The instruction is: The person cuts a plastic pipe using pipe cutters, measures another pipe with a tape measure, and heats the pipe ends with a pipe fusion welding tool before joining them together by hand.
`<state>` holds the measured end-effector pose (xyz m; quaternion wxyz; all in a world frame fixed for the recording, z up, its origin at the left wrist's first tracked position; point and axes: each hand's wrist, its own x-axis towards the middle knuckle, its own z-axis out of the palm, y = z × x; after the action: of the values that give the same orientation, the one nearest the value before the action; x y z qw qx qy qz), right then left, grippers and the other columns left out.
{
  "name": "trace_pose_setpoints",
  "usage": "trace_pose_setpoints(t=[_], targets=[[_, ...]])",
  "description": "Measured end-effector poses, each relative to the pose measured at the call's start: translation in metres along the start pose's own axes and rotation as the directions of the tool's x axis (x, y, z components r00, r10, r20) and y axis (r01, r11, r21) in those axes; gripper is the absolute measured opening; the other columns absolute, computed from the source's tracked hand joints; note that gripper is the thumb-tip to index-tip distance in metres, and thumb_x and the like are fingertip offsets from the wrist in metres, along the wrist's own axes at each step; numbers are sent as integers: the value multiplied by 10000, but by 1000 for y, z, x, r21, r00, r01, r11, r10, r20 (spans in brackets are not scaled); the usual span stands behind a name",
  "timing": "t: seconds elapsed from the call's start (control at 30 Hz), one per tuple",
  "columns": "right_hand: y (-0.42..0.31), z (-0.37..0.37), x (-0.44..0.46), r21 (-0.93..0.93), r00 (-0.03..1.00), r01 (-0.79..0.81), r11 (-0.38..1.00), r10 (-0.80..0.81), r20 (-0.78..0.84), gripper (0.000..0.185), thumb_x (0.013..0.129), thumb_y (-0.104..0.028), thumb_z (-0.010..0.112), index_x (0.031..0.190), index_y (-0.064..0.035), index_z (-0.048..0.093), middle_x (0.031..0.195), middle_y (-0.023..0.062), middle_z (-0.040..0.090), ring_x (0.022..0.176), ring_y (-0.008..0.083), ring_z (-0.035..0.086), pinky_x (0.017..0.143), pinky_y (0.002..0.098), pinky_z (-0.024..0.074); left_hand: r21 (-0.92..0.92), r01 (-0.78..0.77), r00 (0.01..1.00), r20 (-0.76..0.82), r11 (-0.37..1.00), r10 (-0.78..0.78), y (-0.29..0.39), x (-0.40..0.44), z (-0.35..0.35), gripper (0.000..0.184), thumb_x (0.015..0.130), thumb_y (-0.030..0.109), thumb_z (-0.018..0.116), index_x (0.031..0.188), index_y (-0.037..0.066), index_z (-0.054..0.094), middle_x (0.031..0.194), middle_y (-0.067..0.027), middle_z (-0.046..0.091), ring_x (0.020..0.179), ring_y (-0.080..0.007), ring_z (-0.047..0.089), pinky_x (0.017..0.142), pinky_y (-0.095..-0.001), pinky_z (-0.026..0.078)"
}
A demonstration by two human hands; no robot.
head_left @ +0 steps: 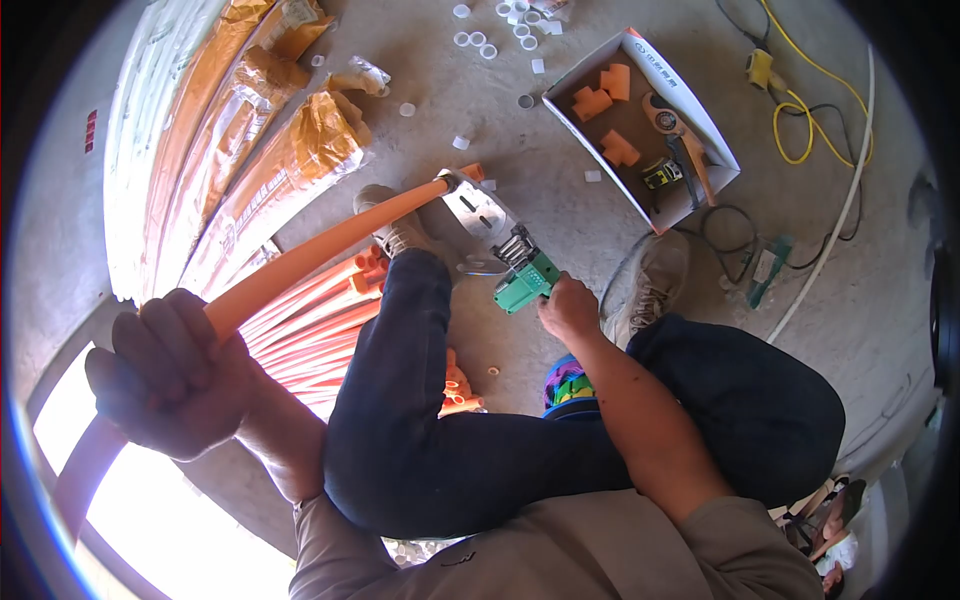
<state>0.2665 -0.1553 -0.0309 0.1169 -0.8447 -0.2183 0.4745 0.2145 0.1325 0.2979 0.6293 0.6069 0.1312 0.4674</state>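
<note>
My left hand [175,375] is wrapped round a long orange pipe [330,243] at the lower left. The pipe slants up to the right, its far end at the dark socket of a metal heating plate [475,212]. A short orange piece [473,172] shows on the other side of that plate. The plate belongs to a green tool [527,284], and my right hand [570,312] is closed round its rear end. Part of the right hand's grip is hidden behind the tool and the hand itself.
A white box [665,62] holds orange fittings [592,103] and an orange-handled tool [678,135]. Wrapped pipes [290,165] and loose orange pipes [310,335] lie left. White rings [478,38] are scattered at the top. A yellow cable [793,160] and green object [769,272] are right.
</note>
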Motion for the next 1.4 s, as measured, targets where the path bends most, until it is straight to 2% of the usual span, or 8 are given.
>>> trace_pose_setpoints(t=[0.23,0.37,0.43,0.57,0.6,0.8,1.0,1.4], targets=[[-1,4,-4,-6,999,-12,1000,12,38,302,850,-255,674,999,1,617,906,220,708,868,384,711,782,471,571,293,-29,991,-115,956,65,-2,7,7,298,959,168,406,667,158,350,585,8,287,453,-103,232,453,-273,219],[-5,6,-5,36,997,-39,999,36,70,281,858,-232,656,1006,3,611,916,230,704,870,385,710,790,476,568,631,21,937,-282,775,204,0,0,11,247,927,147,398,682,140,364,598,-5,284,466,-120,231,471,-283,237],[-4,9,-7,59,997,-51,997,47,60,260,866,-217,642,1003,1,607,905,227,704,864,387,709,788,483,566,906,-70,987,1,417,164,4,-1,-13,253,928,185,406,687,117,365,636,-11,298,529,-141,286,534,-332,285],[-4,19,-9,111,998,-48,993,43,45,236,865,-202,634,979,2,600,867,223,701,824,391,709,770,489,567,-115,133,980,165,984,-113,16,8,-39,302,962,273,384,711,105,395,677,-12,322,584,-160,322,582,-373,299],[-4,26,-9,129,998,-51,990,47,35,265,860,-232,655,968,5,605,846,222,699,794,389,709,736,486,571,396,37,991,-135,918,19,18,2,-39,280,958,251,397,711,121,414,651,12,318,556,-143,318,588,-364,313],[-12,39,-15,201,994,-93,975,78,79,337,859,-293,695,974,2,581,829,216,697,779,386,709,707,482,575,16,104,990,98,994,-105,13,6,-24,287,944,233,444,675,141,403,618,34,330,518,-113,321,559,-286,315],[-17,43,-16,216,988,-127,968,104,118,325,875,-289,674,1003,-9,572,873,210,700,824,393,709,737,491,574,335,22,968,-241,942,64,16,-6,-12,325,926,169,480,618,157,376,580,32,338,494,-115,305,511,-273,286],[-7,43,-10,233,994,-82,969,61,95,308,856,-280,672,981,-10,592,837,225,693,784,411,693,716,516,559,114,17,998,-69,993,-9,11,-12,2,310,933,149,465,632,156,392,597,40,347,504,-109,314,531,-272,292]])
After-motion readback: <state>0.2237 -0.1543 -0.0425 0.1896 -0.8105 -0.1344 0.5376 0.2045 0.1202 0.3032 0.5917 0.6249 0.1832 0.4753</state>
